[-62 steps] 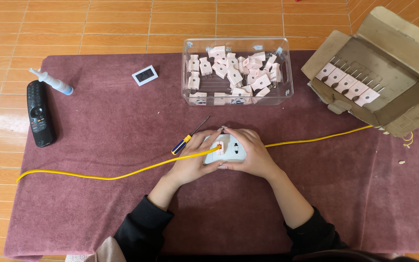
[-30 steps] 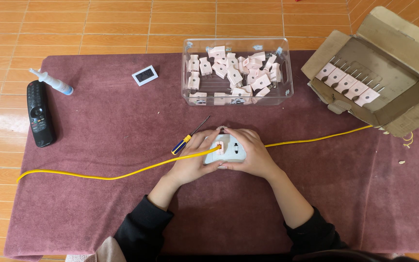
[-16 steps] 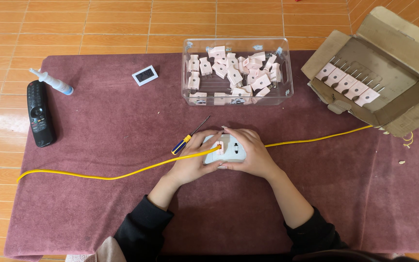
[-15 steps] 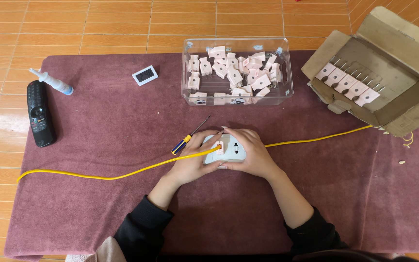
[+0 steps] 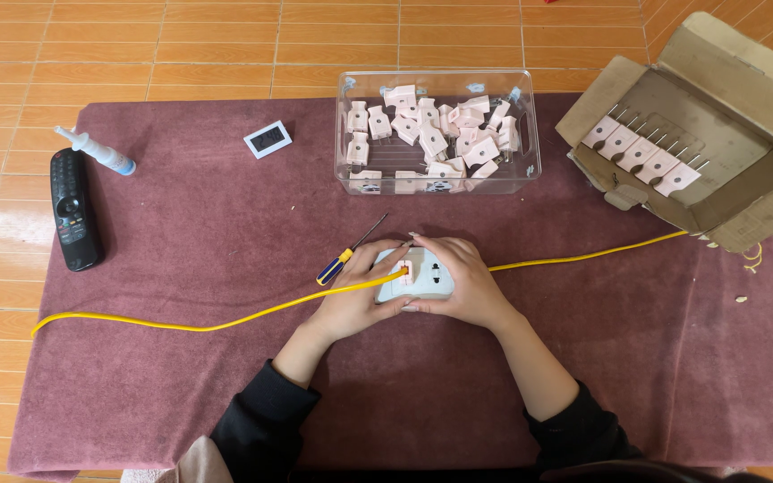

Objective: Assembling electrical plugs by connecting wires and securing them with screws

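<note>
Hands meet at the middle of the frame over a small white socket block (image 5: 422, 275) on the maroon cloth (image 5: 208, 224). The left hand (image 5: 355, 291) cups its left side, the right hand (image 5: 458, 282) wraps its right side — both grasping it. A yellow cable (image 5: 225, 320) runs in from the lower left to the block, and on from behind the right hand toward the right edge. Just left of the hands lies a screwdriver (image 5: 346, 255). Above — a clear box (image 5: 530, 134) of pink plugs (image 5: 431, 134); upper right, a cardboard box (image 5: 726, 80); far left, a black remote (image 5: 73, 210).
</note>
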